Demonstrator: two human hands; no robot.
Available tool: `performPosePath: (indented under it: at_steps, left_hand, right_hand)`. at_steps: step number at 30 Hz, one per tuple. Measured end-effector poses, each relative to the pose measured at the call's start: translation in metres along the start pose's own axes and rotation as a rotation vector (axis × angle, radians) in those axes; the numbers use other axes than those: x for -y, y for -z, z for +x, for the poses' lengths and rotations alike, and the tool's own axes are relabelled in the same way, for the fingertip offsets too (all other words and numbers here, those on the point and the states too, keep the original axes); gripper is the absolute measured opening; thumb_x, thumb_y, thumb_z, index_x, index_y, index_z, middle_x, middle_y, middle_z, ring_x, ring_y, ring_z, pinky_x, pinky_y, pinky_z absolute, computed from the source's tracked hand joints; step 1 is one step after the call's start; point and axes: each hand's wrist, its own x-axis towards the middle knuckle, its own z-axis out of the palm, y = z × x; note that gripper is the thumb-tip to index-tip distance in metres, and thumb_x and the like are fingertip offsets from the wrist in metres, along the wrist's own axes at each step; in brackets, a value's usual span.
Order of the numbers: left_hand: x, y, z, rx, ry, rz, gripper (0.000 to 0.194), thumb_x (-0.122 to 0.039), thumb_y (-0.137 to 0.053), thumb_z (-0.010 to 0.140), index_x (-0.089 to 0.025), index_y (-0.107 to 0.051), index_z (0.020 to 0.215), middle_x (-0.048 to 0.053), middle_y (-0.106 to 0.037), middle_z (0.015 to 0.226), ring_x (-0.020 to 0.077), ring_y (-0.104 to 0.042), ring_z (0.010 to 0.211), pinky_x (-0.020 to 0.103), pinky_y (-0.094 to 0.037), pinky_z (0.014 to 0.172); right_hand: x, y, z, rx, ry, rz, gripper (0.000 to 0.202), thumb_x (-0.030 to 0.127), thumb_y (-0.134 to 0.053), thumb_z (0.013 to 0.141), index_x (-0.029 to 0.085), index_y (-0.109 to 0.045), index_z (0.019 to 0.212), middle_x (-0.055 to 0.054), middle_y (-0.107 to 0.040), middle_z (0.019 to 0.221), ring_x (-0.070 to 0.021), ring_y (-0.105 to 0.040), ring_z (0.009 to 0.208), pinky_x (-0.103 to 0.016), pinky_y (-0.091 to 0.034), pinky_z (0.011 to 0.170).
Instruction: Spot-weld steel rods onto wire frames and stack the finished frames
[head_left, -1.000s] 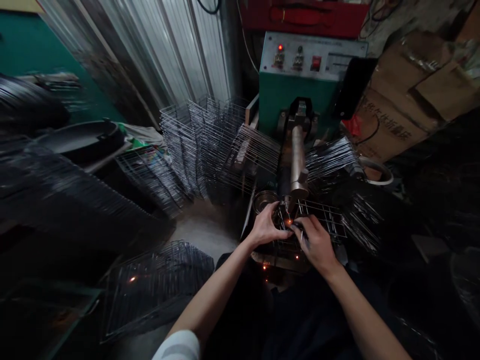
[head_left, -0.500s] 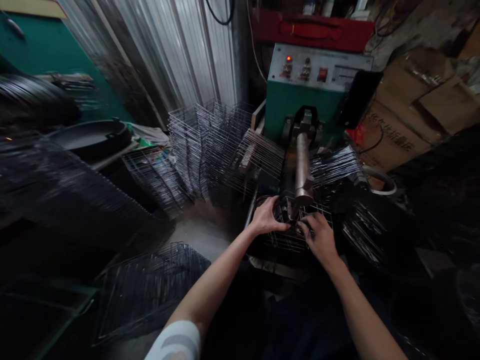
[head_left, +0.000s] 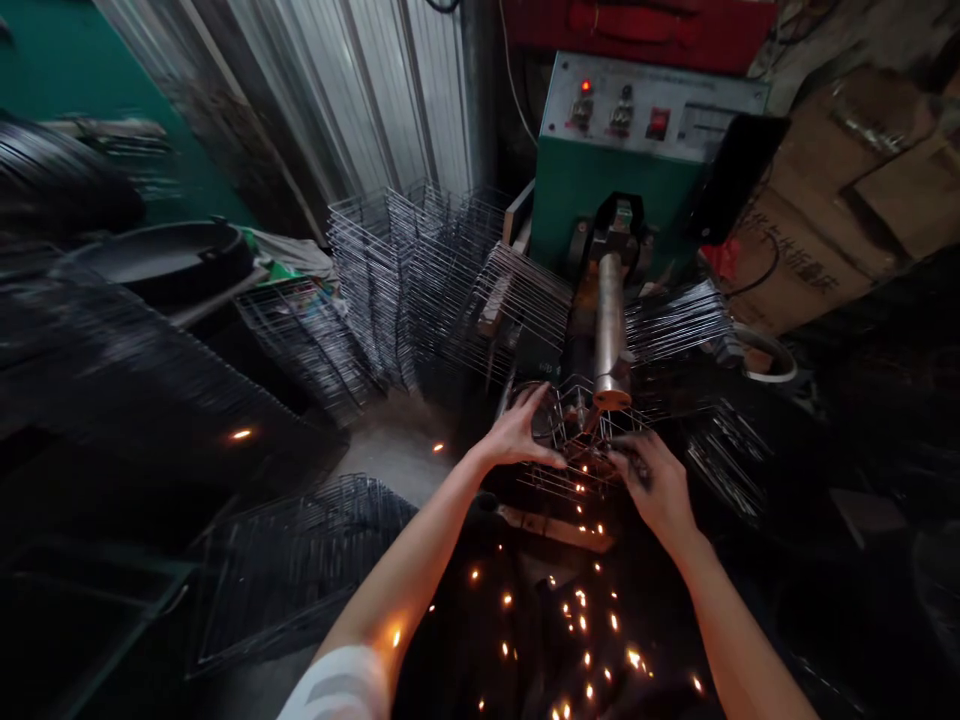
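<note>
Below the metal electrode arm (head_left: pixel 611 330) of a green spot welder (head_left: pixel 622 180) sits a wire basket (head_left: pixel 559 425). My left hand (head_left: pixel 521 435) grips its left side, with thumb and fingers apart around the wires. On the other side, my right hand (head_left: pixel 656 485) is closed in a pinch near the electrode tip; what the fingers pinch is dark and blurred. Bright sparks (head_left: pixel 581 600) scatter from beneath the electrode over my dark lap, and one glows in front of my left forearm.
Stacked wire baskets (head_left: pixel 375 280) stand left of the welder. Wire rods (head_left: pixel 679 320) lie to its right, near cardboard boxes (head_left: pixel 802 240). A wire grid stack (head_left: pixel 292 570) rests at lower left. A black phone-like object (head_left: pixel 739 175) is fixed on the welder's right front.
Sparks have burst out below the electrode and spread downward. Both hands have drawn slightly apart, the left to the left and the right to the right. The view has shifted a little.
</note>
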Motion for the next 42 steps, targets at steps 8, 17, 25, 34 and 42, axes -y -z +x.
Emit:
performPosePath:
  at_steps: [8, 17, 25, 34, 42]
  left_hand:
    - [0.11, -0.074, -0.055, 0.234, 0.276, -0.675, 0.156, -0.034, -0.097, 0.042, -0.034, 0.009, 0.156, 0.019, -0.011, 0.165, 0.0406, -0.021, 0.15, 0.063, -0.022, 0.119]
    - [0.106, -0.096, -0.053, 0.169, 0.264, -1.101, 0.132, -0.017, -0.092, 0.054, -0.046, -0.011, 0.154, 0.013, -0.006, 0.167, 0.0386, -0.042, 0.14, 0.062, -0.041, 0.109]
    - [0.091, -0.06, -0.065, -0.045, 0.233, -1.06, 0.112, -0.02, -0.093, 0.051, -0.035, -0.033, 0.144, 0.014, -0.024, 0.162, 0.0371, -0.035, 0.144, 0.06, -0.036, 0.112]
    - [0.025, 0.005, -0.103, -0.002, 0.106, -0.707, 0.102, -0.028, -0.09, 0.053, -0.027, -0.036, 0.14, 0.013, -0.044, 0.147, 0.0344, -0.054, 0.128, 0.054, -0.041, 0.111]
    - [-0.052, -0.022, -0.076, 0.024, 0.063, -0.077, 0.113, -0.04, -0.089, 0.048, -0.025, -0.036, 0.146, 0.009, -0.054, 0.143, 0.0358, -0.053, 0.131, 0.051, -0.042, 0.114]
  right_hand:
    - [-0.003, 0.013, -0.063, -0.031, -0.579, 0.48, 0.038, 0.046, -0.072, 0.085, 0.022, -0.056, 0.11, -0.005, -0.072, 0.084, -0.016, -0.063, 0.057, -0.028, -0.053, 0.052]
    - [0.026, 0.013, -0.061, -0.06, -0.689, 0.578, 0.03, 0.044, -0.076, 0.082, 0.018, -0.067, 0.093, 0.001, -0.063, 0.065, -0.0048, -0.044, 0.038, -0.016, -0.034, 0.033]
    - [0.047, 0.022, -0.058, 0.1, -0.569, 0.815, 0.038, 0.041, -0.073, 0.086, 0.024, -0.071, 0.12, -0.012, -0.073, 0.117, -0.0252, -0.071, 0.102, -0.035, -0.06, 0.085]
    - [0.105, 0.045, -0.052, 0.324, -0.225, 0.495, 0.026, 0.033, -0.06, 0.096, 0.029, -0.072, 0.118, -0.007, -0.074, 0.112, -0.0243, -0.069, 0.104, -0.036, -0.058, 0.088]
    - [0.091, 0.006, -0.042, 0.334, 0.193, -0.047, 0.022, 0.022, -0.053, 0.099, 0.024, -0.07, 0.111, -0.006, -0.075, 0.099, -0.0228, -0.064, 0.095, -0.039, -0.051, 0.084]
